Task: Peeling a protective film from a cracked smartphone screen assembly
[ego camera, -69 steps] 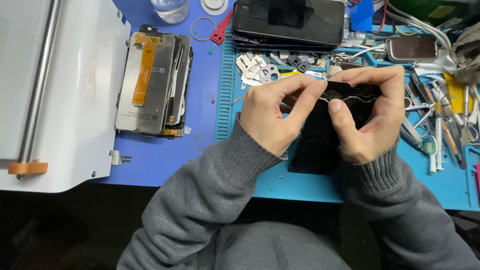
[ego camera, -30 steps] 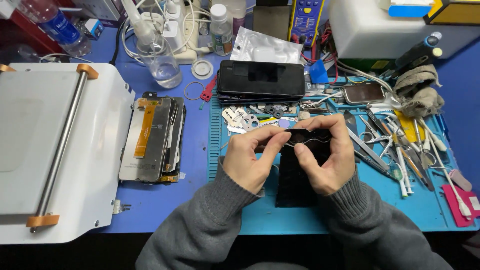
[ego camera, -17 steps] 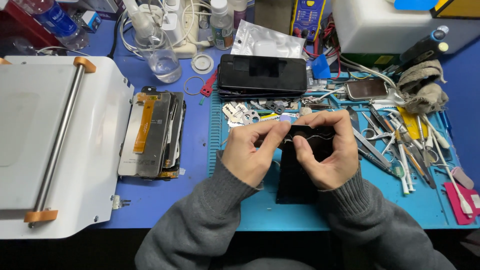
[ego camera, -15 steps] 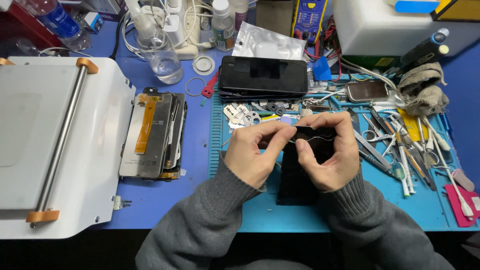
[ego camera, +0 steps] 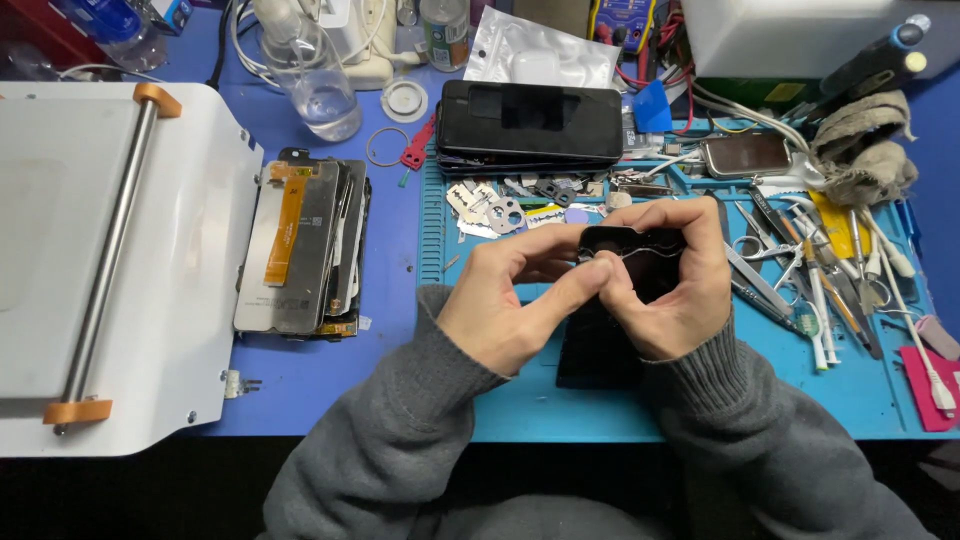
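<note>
Both my hands hold a black phone (ego camera: 640, 262) upright over the blue work mat (ego camera: 530, 400). My left hand (ego camera: 515, 305) pinches at its top edge with thumb and forefinger. My right hand (ego camera: 670, 290) wraps the phone from the right, its thumb meeting the left fingers. The phone's lower part is dark and partly hidden by my hands.
A white machine with a metal bar (ego camera: 110, 270) fills the left. Beside it lies a stack of phone screens (ego camera: 300, 245). A pile of black phones (ego camera: 530, 122) sits behind my hands, small metal parts (ego camera: 495, 208) below it. Tweezers and tools (ego camera: 830, 280) lie right, a clear bottle (ego camera: 315, 75) behind.
The view has pulled back and shifted, showing more of the bench behind. My hands stay on the black phone, with small finger movements at its top edge.
</note>
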